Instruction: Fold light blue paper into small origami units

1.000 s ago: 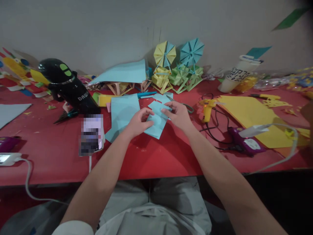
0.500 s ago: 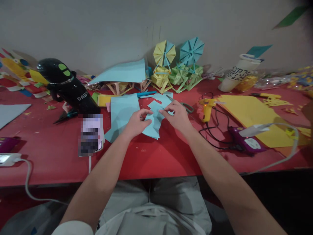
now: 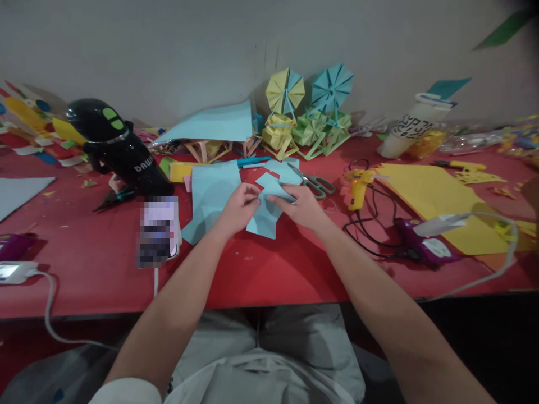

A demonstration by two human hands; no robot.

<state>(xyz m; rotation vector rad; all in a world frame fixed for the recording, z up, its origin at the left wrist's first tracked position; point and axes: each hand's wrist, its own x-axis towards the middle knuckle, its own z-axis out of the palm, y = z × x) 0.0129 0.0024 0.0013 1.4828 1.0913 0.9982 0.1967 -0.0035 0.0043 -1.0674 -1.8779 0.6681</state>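
A small piece of light blue paper is between my hands over the red table, with a cross-like outline and a fold along its upper right. My left hand pinches its left side between thumb and fingers. On the other side my right hand grips the folded flap, thumb in front and fingers behind. A larger blue sheet lies just left of my left hand. Scissors with grey-green handles rest beyond my right hand, on or beside another blue scrap.
Right of my hands stands a yellow glue gun, its cord running to a purple power strip. Yellow sheets lie farther right. A phone and a black bottle are at left. Folded paper models line the wall.
The blue paper's right flap has been bent and folded over between my fingers. My right hand has shifted slightly down, showing more of the scissors. My left hand has closed in a little.
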